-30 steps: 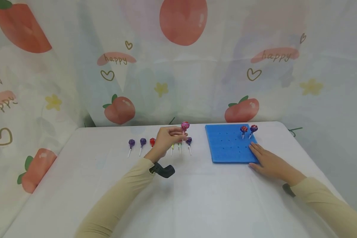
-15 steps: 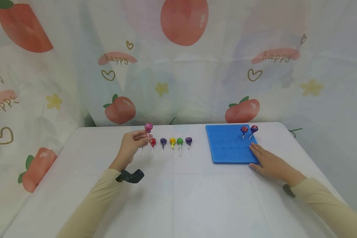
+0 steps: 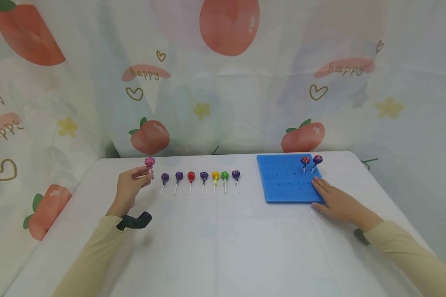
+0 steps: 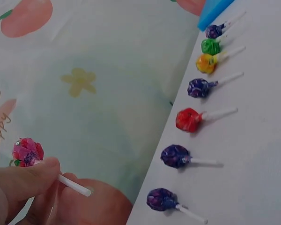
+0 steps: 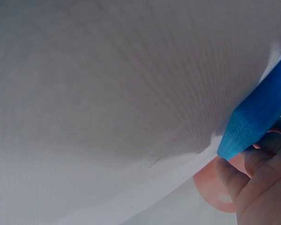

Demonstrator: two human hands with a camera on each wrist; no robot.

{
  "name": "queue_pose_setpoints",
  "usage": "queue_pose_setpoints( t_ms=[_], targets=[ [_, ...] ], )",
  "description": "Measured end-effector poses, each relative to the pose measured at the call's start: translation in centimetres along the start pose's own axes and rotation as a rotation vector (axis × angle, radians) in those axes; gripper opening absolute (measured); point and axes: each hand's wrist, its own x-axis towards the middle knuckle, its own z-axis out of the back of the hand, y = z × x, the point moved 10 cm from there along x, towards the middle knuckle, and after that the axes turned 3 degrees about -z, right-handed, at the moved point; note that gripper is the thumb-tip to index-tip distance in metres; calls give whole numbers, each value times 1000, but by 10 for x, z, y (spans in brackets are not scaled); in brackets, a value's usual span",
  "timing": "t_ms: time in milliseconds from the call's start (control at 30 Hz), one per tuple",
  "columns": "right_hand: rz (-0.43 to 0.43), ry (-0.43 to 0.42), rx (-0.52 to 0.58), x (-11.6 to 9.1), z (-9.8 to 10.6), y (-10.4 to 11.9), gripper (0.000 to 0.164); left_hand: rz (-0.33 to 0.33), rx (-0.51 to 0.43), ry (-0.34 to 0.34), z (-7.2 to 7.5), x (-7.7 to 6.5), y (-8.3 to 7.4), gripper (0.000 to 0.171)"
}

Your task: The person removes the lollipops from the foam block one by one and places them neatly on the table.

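My left hand (image 3: 129,187) pinches the stick of a pink-wrapped lollipop (image 3: 150,161), held upright at the left end of a row of lollipops. In the left wrist view, the thumb crosses below the pink head (image 4: 28,151) and the bare white stick (image 4: 75,184) pokes out past it. My right hand (image 3: 336,202) lies with straight fingers on the right front corner of a blue board (image 3: 282,194) dotted with small holes; its thumb is at the front edge. Two red-and-dark lollipops, one (image 3: 305,161) beside the other (image 3: 317,159), stand in the board's back right part.
Several lollipops lie in a row left of the board, sticks toward me: purple (image 3: 165,177), red (image 3: 191,177), yellow (image 3: 215,176) and green (image 3: 224,175) among them. A white cloth covers the table (image 3: 215,247). A peach-print curtain (image 3: 226,90) hangs right behind it.
My left hand has carried the pink lollipop leftward along the row, from near its right end to beyond its left end. The right hand and the board have stayed put.
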Motion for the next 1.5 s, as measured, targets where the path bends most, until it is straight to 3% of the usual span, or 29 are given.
queue_pose_setpoints(
  t_ms=[300, 767, 933, 1233, 1500],
  targets=[
    [0, 3, 12, -1, 3, 2, 83, 11, -99, 22, 7, 18, 20, 45],
    [-3, 0, 4, 0, 3, -1, 85, 77, -41, 97, 0, 40, 52, 44],
    [0, 2, 5, 0, 4, 0, 85, 83, 23, 99, 0, 44, 61, 41],
    [-4, 5, 11, 0, 4, 2, 84, 123, 286, 61, 0, 45, 76, 33],
    [-9, 9, 17, 0, 3, 2, 84, 121, 337, 61, -2, 46, 77, 32]
  ],
)
